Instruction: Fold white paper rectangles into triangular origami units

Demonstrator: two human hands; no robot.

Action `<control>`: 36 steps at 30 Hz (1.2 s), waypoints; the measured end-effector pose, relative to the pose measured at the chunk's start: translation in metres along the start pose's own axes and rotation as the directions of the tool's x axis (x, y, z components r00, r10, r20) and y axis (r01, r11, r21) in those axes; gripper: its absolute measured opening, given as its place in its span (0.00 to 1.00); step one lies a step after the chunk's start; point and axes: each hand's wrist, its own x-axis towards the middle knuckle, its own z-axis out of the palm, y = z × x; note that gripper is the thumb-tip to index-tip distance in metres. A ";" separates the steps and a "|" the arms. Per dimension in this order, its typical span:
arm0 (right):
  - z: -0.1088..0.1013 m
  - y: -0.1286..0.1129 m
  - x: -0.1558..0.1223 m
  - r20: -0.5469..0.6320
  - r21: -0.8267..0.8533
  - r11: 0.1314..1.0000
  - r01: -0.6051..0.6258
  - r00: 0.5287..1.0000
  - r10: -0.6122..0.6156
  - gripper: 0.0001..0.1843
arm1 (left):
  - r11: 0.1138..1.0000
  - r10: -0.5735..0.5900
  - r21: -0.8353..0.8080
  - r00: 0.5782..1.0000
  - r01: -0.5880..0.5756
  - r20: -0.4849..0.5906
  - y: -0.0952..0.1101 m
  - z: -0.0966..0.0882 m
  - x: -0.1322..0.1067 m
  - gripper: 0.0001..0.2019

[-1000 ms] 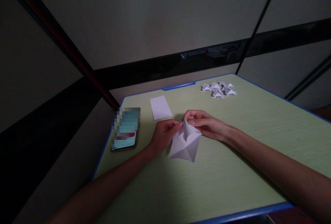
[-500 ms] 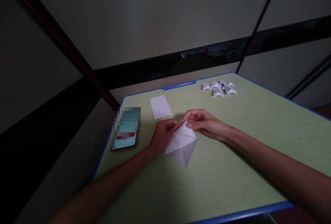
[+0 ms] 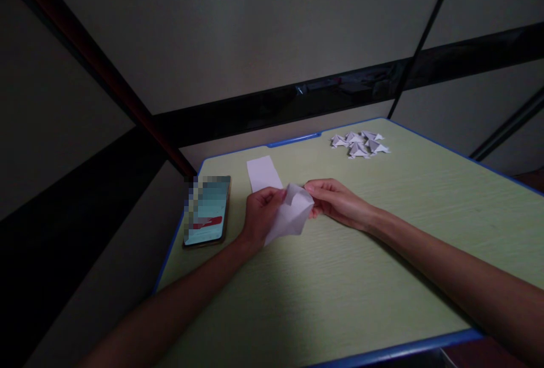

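Note:
A white sheet of paper [image 3: 292, 215] with fold creases is held up over the table between my two hands. My left hand [image 3: 261, 215] pinches its left side, thumb on top. At the upper right edge, the fingers of my right hand [image 3: 334, 195] are closed on the paper, thumb at the corner; some of those fingertips are hidden behind it. Just beyond my left hand lies a flat white sheet [image 3: 264, 173], its near end covered by the hand and the held paper.
Several folded paper figures [image 3: 358, 149] sit in a cluster at the far right of the pale green table [image 3: 340, 289]. A phone [image 3: 208, 212] with its screen lit lies at the left edge. Behind the table stands a panelled wall [image 3: 263, 34] with a dark band.
The creased paper has been tilted and turned, its lower point swinging up and leftward. My left hand has shifted slightly up and left and now covers part of the flat sheet.

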 end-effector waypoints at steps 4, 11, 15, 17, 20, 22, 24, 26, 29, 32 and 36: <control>-0.003 0.000 0.001 0.036 0.030 0.999 -0.024 0.999 0.022 0.16 | 1.000 0.003 0.000 0.999 -0.003 -0.040 -0.002 0.000 0.001 0.10; 0.002 -0.001 0.001 -0.099 -0.129 0.989 0.069 0.992 -0.082 0.07 | 0.996 0.064 0.064 0.996 -0.060 -0.062 -0.006 0.000 -0.001 0.10; 0.004 -0.002 0.000 -0.147 -0.210 0.975 0.077 0.983 -0.109 0.06 | 0.989 0.103 0.112 0.994 -0.099 -0.030 -0.005 0.000 -0.002 0.10; 0.005 -0.004 0.000 -0.150 -0.240 0.968 0.071 0.983 -0.110 0.05 | 0.988 0.097 0.127 0.994 -0.092 -0.040 -0.005 -0.001 -0.001 0.10; 0.005 -0.005 0.000 -0.138 -0.258 0.964 0.066 0.985 -0.104 0.01 | 0.989 0.070 0.135 0.996 -0.062 -0.054 -0.004 -0.002 0.000 0.10; 0.004 -0.005 0.000 -0.123 -0.258 0.964 0.061 0.988 -0.096 0.03 | 0.990 0.050 0.134 0.997 -0.042 -0.062 -0.005 -0.002 0.001 0.11; 0.003 -0.005 0.001 -0.115 -0.266 0.962 0.068 0.988 -0.102 0.05 | 0.991 0.039 0.129 0.997 -0.030 -0.066 -0.005 -0.003 0.001 0.11; 0.002 -0.005 0.001 -0.108 -0.274 0.958 0.077 0.988 -0.111 0.07 | 0.993 0.040 0.116 0.997 -0.031 -0.072 -0.005 -0.003 0.001 0.11; 0.000 -0.005 0.001 -0.093 -0.227 0.971 0.070 0.991 -0.093 0.09 | 0.996 0.033 0.089 0.997 -0.026 -0.074 -0.005 -0.002 0.002 0.11; -0.004 -0.004 0.002 -0.105 -0.064 0.997 0.042 0.993 -0.048 0.06 | 0.998 0.009 0.061 1.000 -0.007 -0.030 -0.003 -0.002 0.002 0.11; -0.008 -0.003 0.003 -0.068 0.116 0.993 -0.026 0.997 0.034 0.06 | 0.999 -0.011 0.047 0.999 0.009 0.052 -0.001 0.000 0.000 0.11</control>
